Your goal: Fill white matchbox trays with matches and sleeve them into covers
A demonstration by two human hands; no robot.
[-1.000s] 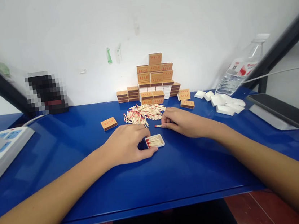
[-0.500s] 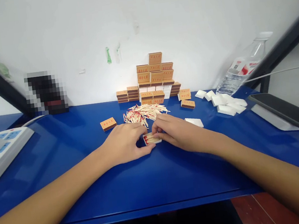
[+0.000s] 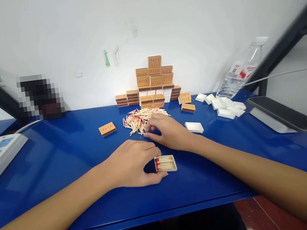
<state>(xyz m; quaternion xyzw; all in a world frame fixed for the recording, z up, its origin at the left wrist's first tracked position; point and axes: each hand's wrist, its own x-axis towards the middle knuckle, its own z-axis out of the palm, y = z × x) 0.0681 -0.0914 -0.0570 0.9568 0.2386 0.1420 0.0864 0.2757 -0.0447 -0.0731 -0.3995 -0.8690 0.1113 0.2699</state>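
Your left hand point(image 3: 133, 163) pinches the left end of the match tray point(image 3: 165, 163) between thumb and fingers, just right of its fingertips on the blue table point(image 3: 72, 158). The tray's long axis runs left to right, with the red heads toward that hand. Your right hand point(image 3: 169, 131) rests its fingertips at the near edge of the loose matches point(image 3: 142, 117); you cannot tell if it grips one. Half a second ago it was on the tray too. An empty white tray point(image 3: 194, 126) lies just to its right.
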